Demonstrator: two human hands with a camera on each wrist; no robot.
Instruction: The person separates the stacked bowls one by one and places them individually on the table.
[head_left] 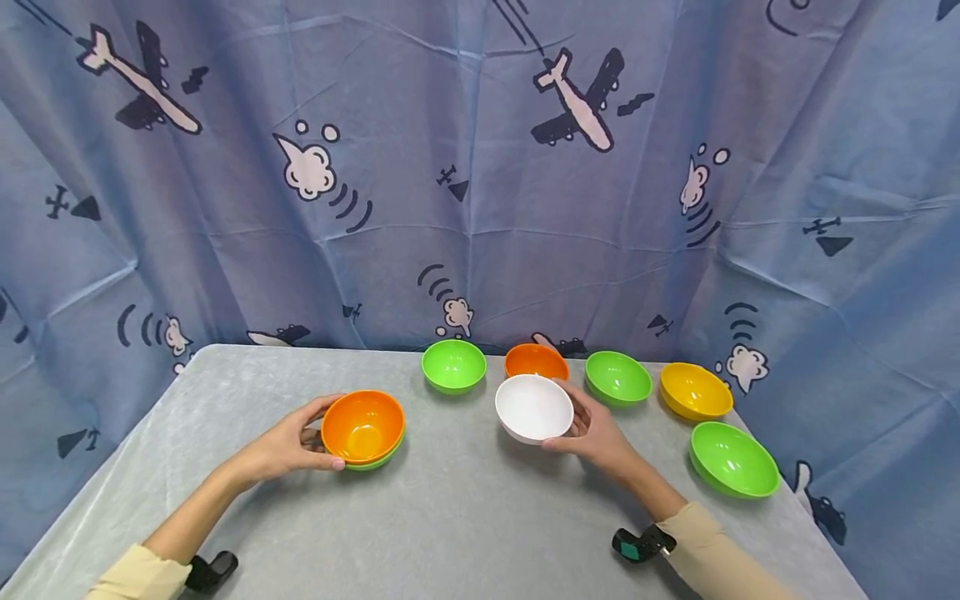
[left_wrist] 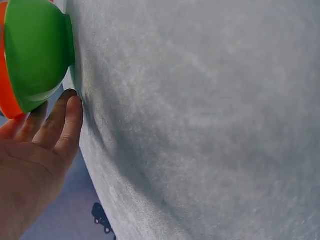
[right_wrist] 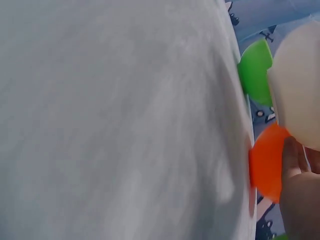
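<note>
An orange bowl [head_left: 363, 427] sits nested inside a green bowl [left_wrist: 37, 50] on the left part of the table. My left hand [head_left: 288, 446] holds this pair from its left side, thumb at the near rim and fingers round the far side. In my right hand [head_left: 600, 433] is a white bowl [head_left: 534, 408], gripped at its right side and raised over the table, as the right wrist view also shows. Behind it stands another orange bowl [head_left: 536, 360], its front partly covered by the white one.
A green bowl [head_left: 453, 367] stands at the back middle, a second green bowl [head_left: 618, 378] and a yellow bowl [head_left: 696, 392] at the back right. A larger green bowl [head_left: 733, 460] lies near the right edge. A blue curtain [head_left: 480, 183] hangs behind the grey-covered table [head_left: 450, 533].
</note>
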